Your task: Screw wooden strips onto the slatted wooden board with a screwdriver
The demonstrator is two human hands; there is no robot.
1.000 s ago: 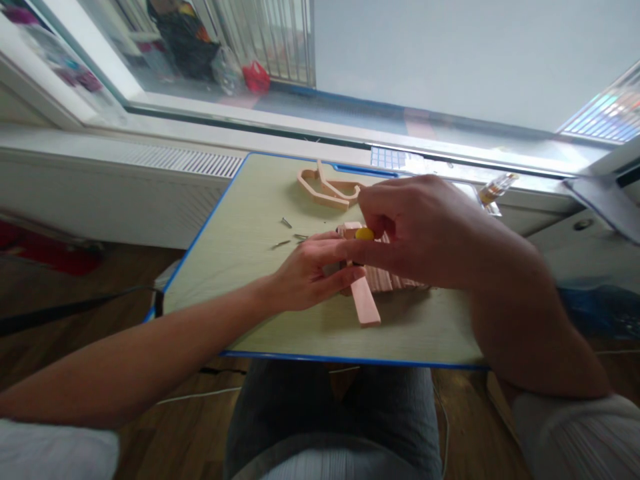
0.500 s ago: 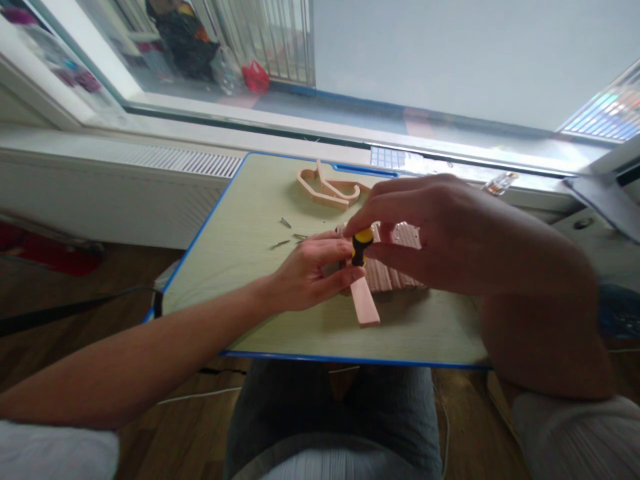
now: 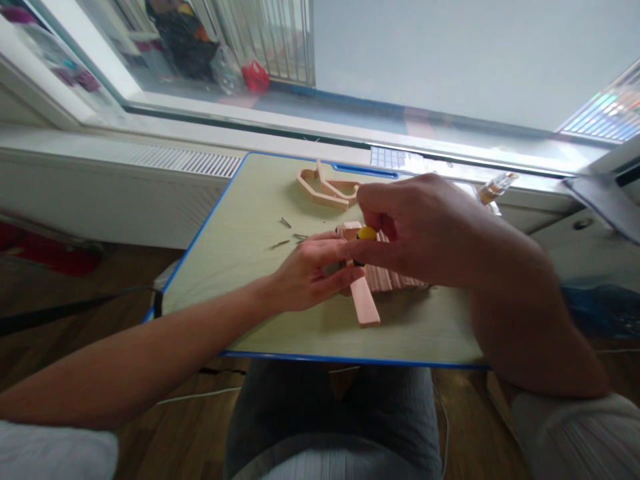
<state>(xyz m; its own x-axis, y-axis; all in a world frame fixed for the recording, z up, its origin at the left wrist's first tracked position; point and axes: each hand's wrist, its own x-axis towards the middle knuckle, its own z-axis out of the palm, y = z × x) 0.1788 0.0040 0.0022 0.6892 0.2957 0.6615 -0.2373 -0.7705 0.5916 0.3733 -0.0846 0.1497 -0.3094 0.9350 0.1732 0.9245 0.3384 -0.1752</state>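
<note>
A short screwdriver with a yellow and black handle stands upright over a flat wooden strip. The fingers of my right hand are bent around its handle, and the yellow top shows between them. My left hand is closed on the strip, thumb and fingers on either side of the screwdriver's lower end. The tip is hidden behind my fingers. Under the strip lies a ribbed wooden piece, partly covered by my right hand. Left of my fingers are a screw and two more thin metal screws.
Curved wooden hook-like parts lie at the back of the blue-edged table. A clear plastic packet is at the back right. Behind the table run a white radiator cover and a window.
My right hand has turned around the screwdriver handle, its fingers curling in and its forearm shifting left. More of the clear packet now shows. My left hand keeps its place.
</note>
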